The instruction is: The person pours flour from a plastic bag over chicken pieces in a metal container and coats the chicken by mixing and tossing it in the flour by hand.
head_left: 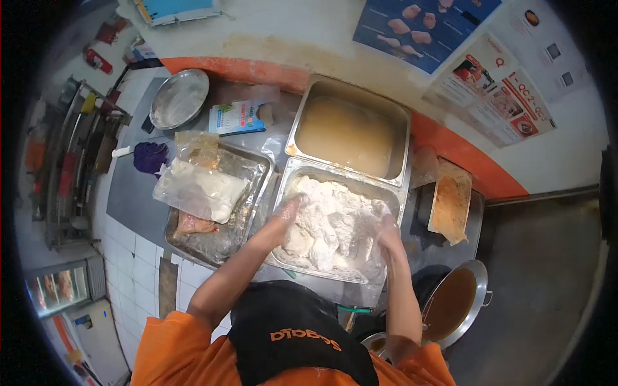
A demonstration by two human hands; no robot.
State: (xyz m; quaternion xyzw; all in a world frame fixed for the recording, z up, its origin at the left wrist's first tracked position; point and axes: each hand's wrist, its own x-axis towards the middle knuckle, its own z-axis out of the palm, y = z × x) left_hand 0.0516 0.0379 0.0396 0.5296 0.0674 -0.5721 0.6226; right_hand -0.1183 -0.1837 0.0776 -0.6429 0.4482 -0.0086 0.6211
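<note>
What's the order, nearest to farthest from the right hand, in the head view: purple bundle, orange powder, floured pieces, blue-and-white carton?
1. Floured pieces: just left of the right hand.
2. Orange powder: to its right.
3. Blue-and-white carton: left, farther back.
4. Purple bundle: far left.

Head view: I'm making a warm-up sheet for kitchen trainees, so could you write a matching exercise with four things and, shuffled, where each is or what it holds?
Column one
1. Left hand and right hand
2. Plastic bag with white contents
3. Wide round pan
4. Blue poster

Column two
A. Holds brown liquid
B. On the wall
C. At either side of the white-coated pieces
D. Over the metal tray

Right pairs: 1-C, 2-D, 3-A, 4-B.
</note>
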